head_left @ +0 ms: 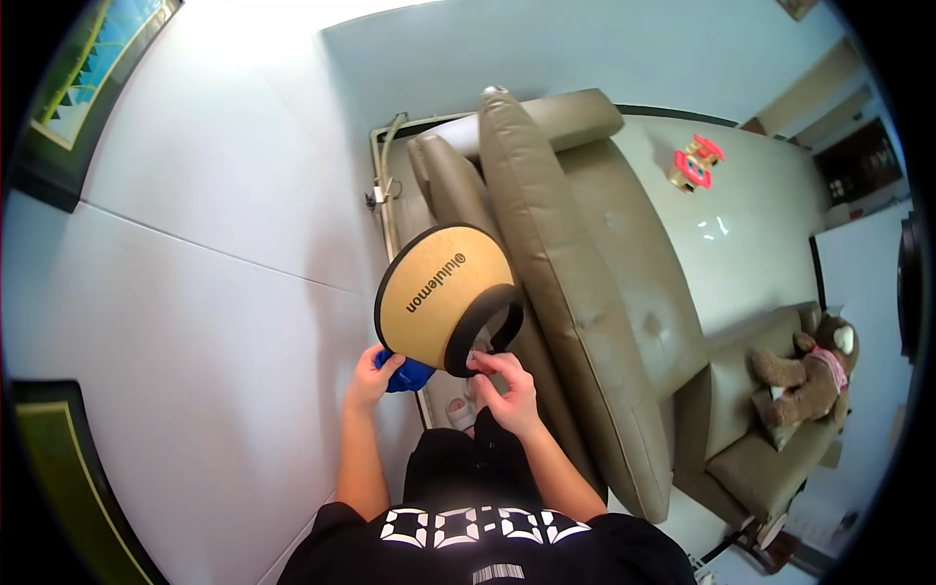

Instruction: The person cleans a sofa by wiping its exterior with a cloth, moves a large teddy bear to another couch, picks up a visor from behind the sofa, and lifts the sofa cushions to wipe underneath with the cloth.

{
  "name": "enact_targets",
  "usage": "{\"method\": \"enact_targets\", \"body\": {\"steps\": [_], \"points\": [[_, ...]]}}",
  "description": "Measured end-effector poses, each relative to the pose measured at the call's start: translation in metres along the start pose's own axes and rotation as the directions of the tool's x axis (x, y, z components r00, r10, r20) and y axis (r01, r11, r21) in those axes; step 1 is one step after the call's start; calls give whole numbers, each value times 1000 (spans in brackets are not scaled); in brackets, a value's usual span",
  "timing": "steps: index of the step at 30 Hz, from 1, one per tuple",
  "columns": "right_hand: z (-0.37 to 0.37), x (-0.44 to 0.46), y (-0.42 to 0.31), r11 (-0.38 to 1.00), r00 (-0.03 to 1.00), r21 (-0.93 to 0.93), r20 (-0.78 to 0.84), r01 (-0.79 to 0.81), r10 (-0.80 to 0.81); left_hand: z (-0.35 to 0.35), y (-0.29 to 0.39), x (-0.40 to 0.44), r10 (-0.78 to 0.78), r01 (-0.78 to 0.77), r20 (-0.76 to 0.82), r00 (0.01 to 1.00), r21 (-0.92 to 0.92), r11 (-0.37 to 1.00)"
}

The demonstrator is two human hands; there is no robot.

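A tan sun visor [429,292] with a black rim and band is held up in front of me, its printed lettering facing up. My left hand [373,377] is closed at the visor's lower left edge, with the thumb on a bundled blue cloth [408,374] just under the brim. My right hand [509,388] pinches the black band [470,341] at its lower end, thumb and index finger close together. The far side of the band loops round behind, to the right.
An olive sofa [624,253] with a long back cushion lies close on the right. A teddy bear [814,375] sits on another seat at the far right. Red and yellow toys [694,166] stand on the floor. The white wall [214,312] is at the left.
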State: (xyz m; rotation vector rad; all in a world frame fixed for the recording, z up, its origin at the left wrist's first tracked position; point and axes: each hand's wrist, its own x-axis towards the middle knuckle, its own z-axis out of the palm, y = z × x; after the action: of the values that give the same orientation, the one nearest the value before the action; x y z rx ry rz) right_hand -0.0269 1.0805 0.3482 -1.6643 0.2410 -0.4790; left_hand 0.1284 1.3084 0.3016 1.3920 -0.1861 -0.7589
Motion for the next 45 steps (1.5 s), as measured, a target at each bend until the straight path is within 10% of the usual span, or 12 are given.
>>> {"method": "enact_targets", "body": {"steps": [8, 11, 14, 21, 31, 38, 45], "points": [[-98, -145, -41, 891, 827, -344, -559, -297, 59, 73, -21, -73, -58, 56, 1, 998, -220, 974], [-122, -196, -9, 863, 790, 367, -381, -347, 480, 83, -33, -77, -132, 178, 150, 980, -358, 916], [-152, -248, -20, 720, 709, 496, -259, -485, 656, 125, -44, -88, -124, 240, 334, 934, -332, 912], [-222, -378, -66, 690, 594, 715, -509, -111, 623, 266, -90, -139, -266, 332, 543, 796, -25, 943], [-372, -655, -126, 818, 460, 573, -712, -55, 530, 552, -179, -283, -404, 471, 781, 475, 162, 867], [-454, -786, -154, 832, 189, 547, -829, 88, 526, 741, -203, -386, -516, 253, 818, 253, 459, 852], [-541, -794, -112, 772, 76, 527, -840, 356, 538, 833, -204, -387, -523, 224, 797, 304, 474, 852]]}}
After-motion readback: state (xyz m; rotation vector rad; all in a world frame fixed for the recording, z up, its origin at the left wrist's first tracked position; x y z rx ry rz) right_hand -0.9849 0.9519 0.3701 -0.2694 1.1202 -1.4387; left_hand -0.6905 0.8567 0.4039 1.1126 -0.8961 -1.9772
